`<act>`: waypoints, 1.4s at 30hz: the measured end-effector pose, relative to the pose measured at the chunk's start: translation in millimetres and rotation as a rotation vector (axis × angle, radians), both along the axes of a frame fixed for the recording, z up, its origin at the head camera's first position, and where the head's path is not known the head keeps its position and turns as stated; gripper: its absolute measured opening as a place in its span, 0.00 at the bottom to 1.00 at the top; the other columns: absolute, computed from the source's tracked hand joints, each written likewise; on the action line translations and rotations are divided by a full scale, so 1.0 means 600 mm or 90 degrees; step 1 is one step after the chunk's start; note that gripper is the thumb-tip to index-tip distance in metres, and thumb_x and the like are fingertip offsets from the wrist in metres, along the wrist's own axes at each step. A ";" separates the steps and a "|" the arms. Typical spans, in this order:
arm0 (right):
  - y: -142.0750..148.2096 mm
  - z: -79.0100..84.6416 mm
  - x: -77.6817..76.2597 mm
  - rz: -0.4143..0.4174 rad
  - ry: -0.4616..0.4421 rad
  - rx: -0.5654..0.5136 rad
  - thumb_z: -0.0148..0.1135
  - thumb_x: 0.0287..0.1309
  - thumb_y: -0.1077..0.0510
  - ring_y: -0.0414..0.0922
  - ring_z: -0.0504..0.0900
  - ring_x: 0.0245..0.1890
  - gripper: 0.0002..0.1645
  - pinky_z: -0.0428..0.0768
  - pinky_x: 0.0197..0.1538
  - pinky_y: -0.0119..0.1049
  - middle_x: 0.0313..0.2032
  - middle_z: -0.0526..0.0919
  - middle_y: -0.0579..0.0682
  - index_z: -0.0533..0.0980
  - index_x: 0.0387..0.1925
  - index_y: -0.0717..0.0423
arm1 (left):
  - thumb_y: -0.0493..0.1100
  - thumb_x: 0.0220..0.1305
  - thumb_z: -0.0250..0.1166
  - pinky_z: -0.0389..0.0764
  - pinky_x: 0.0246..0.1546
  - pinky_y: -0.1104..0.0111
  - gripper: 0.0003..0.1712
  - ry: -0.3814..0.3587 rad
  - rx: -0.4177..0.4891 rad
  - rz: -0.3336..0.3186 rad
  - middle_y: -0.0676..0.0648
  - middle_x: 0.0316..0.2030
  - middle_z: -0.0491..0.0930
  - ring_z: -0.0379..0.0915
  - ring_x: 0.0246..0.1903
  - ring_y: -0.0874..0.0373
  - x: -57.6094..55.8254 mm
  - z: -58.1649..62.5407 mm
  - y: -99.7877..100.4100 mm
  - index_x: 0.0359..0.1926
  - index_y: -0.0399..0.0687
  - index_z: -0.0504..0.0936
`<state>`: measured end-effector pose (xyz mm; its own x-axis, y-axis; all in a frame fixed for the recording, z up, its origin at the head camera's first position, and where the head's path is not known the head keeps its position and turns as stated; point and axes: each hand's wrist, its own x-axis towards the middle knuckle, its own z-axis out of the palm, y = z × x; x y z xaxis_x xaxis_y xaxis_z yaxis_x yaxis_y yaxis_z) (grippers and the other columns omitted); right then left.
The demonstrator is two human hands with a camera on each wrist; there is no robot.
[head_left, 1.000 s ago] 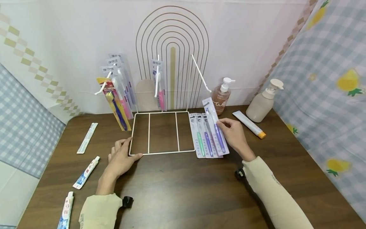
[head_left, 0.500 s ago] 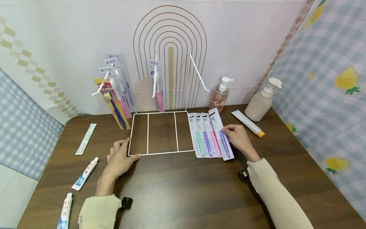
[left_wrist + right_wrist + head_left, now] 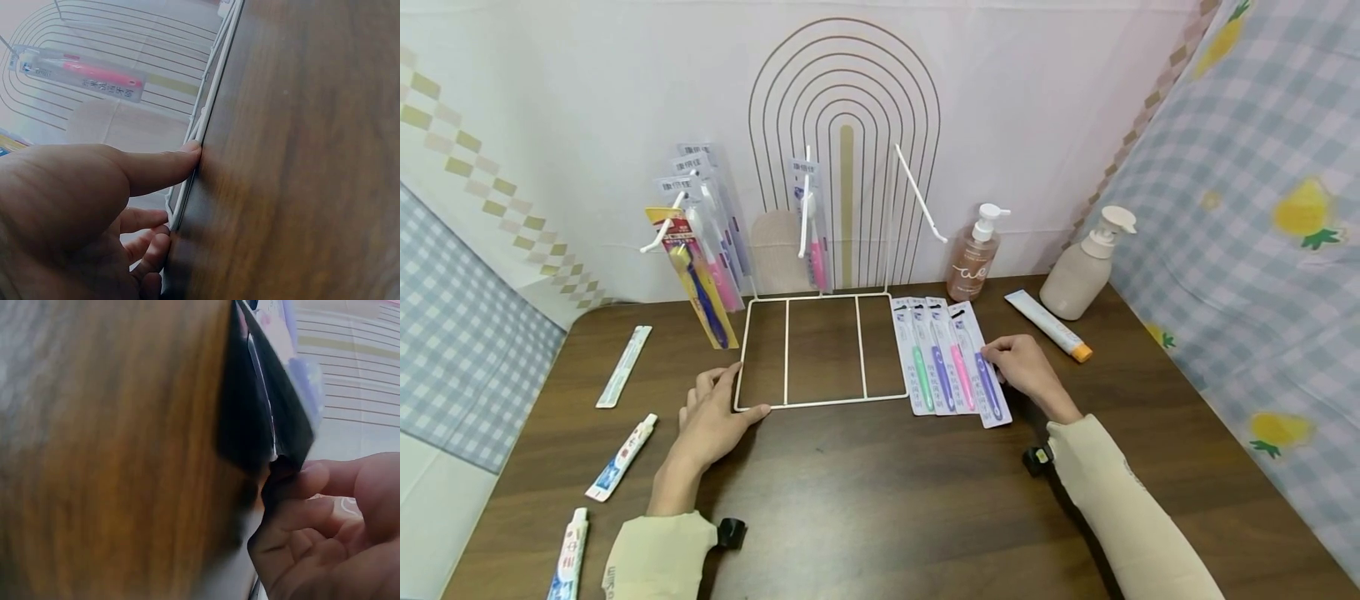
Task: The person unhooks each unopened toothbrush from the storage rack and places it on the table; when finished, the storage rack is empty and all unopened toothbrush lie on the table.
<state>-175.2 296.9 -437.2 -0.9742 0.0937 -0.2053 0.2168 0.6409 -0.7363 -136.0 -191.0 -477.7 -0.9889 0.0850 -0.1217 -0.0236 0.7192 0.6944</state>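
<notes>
A white wire display rack (image 3: 862, 350) stands on the table, with hooks rising behind its base. My left hand (image 3: 711, 417) holds its front left corner, thumb on the front bar and fingertips by the side bar; the left wrist view shows the thumb (image 3: 165, 165) lying along the wire. Right of the base, my right hand (image 3: 1022, 367) pinches the edge of a packaged purple toothbrush (image 3: 987, 379). In the right wrist view that package tilts, near edge raised off the table. Several packaged toothbrushes, such as a green one (image 3: 921, 367) and a pink one (image 3: 961, 371), lie overlapping beside it.
Packaged toothbrushes hang on the left hook (image 3: 662, 233) and the middle hook (image 3: 806, 221). The right hook (image 3: 921, 196) is bare. Two pump bottles (image 3: 973, 258) and an orange-capped tube (image 3: 1048, 325) are back right. Several tubes (image 3: 622, 458) lie at the left.
My right hand has moved right and lowered the packaged purple toothbrush from over the others to the right end of the row, uncovering the pink one. My left hand stays on the rack.
</notes>
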 end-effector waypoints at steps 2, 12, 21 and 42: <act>-0.001 0.001 0.000 0.004 0.000 0.004 0.59 0.84 0.57 0.38 0.76 0.26 0.21 0.75 0.31 0.33 0.28 0.81 0.46 0.88 0.59 0.69 | 0.56 0.77 0.74 0.58 0.71 0.29 0.57 -0.001 -0.001 0.000 0.27 0.85 0.53 0.50 0.82 0.23 0.000 0.000 0.000 0.92 0.38 0.55; 0.003 -0.009 -0.007 -0.001 -0.001 0.041 0.62 0.81 0.54 0.43 0.80 0.23 0.18 0.76 0.30 0.37 0.23 0.83 0.50 0.88 0.49 0.66 | 0.57 0.78 0.74 0.58 0.69 0.30 0.57 -0.003 0.000 -0.003 0.27 0.86 0.52 0.50 0.81 0.23 0.002 0.001 -0.002 0.92 0.38 0.54; -0.007 0.004 0.003 -0.014 -0.021 0.071 0.61 0.83 0.55 0.42 0.82 0.27 0.18 0.78 0.32 0.36 0.27 0.86 0.51 0.88 0.52 0.68 | 0.56 0.78 0.74 0.58 0.70 0.30 0.57 -0.001 -0.001 -0.003 0.27 0.86 0.53 0.51 0.81 0.23 0.001 0.002 0.001 0.92 0.39 0.55; -0.013 0.002 0.000 -0.036 -0.031 0.094 0.63 0.82 0.57 0.38 0.83 0.25 0.17 0.80 0.31 0.32 0.27 0.86 0.48 0.90 0.48 0.67 | 0.56 0.78 0.74 0.57 0.71 0.30 0.57 -0.007 0.002 -0.004 0.27 0.86 0.52 0.49 0.82 0.23 0.001 0.001 0.000 0.92 0.38 0.54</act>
